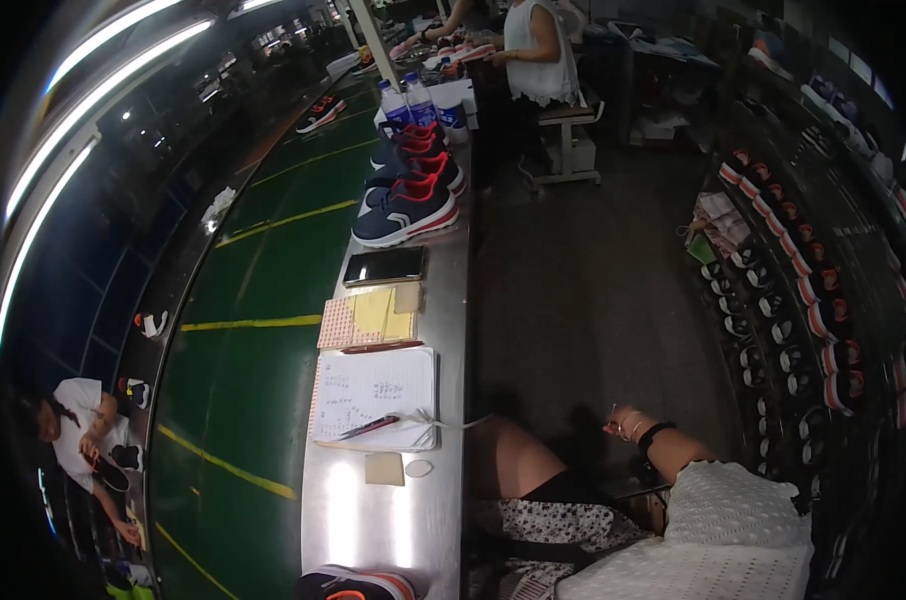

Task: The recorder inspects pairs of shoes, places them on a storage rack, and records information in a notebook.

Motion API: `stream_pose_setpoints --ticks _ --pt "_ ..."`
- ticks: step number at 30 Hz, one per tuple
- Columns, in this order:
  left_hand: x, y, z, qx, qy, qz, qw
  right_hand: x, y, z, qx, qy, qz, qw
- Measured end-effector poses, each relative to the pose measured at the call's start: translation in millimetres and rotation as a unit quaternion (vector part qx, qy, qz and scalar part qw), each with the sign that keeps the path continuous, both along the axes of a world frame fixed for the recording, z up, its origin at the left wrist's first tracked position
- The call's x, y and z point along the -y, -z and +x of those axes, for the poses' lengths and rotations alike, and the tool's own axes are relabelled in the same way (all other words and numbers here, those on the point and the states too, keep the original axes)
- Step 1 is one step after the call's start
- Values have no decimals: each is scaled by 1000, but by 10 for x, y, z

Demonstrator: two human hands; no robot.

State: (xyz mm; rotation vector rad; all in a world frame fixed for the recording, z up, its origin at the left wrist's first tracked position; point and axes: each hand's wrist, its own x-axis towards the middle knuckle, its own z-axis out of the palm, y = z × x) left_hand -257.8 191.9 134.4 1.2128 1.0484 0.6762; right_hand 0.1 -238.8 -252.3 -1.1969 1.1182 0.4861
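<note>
My right hand (625, 424) reaches out low to the right over the dark floor. A black band sits on its wrist and a white knit sleeve covers the arm. Its fingers look drawn together, but the hand is too small to show whether it holds anything. The nearest thing to it is a rack of shoes (803, 300). My left hand is out of sight. On the steel bench (373, 520) to my left lies an open notebook (378, 390) with a pen (368, 428) on it.
Along the bench lie pink and yellow pads (368, 318), a dark phone (384, 266), several navy-and-red sneakers (405, 212) and water bottles (405, 100). A green conveyor belt (253, 350) runs beside it. A person in white (538, 50) stands at the far end. Another person (78, 430) works at lower left.
</note>
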Motion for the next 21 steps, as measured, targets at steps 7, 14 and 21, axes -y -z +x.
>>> stream_pose_setpoints --ticks 7,14,21 --pt "115 -193 405 16 95 7 995 422 1160 -110 -98 237 84 963" --pt "276 -218 502 26 110 8 994 -981 -1572 2414 282 -88 0 955" --pt "40 -213 371 64 69 -4 995 -1385 -2289 2407 362 -137 -23 922"
